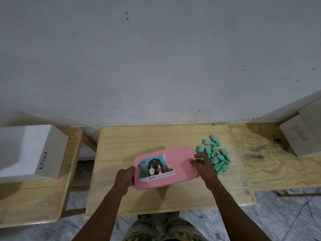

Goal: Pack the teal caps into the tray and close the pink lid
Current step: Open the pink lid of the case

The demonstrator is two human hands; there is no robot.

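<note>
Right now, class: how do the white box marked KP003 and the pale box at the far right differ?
The white box marked KP003 sits left, almost wholly in view; the pale box at the far right is cut off by the frame. Its writing appears upside down. Both rest on wooden benches.

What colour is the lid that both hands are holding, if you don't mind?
Pink lid, with a picture sticker; head view.

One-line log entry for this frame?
stage: lid on | left hand: gripping lid's left edge | right hand: on its right end | caps: loose on table
</note>
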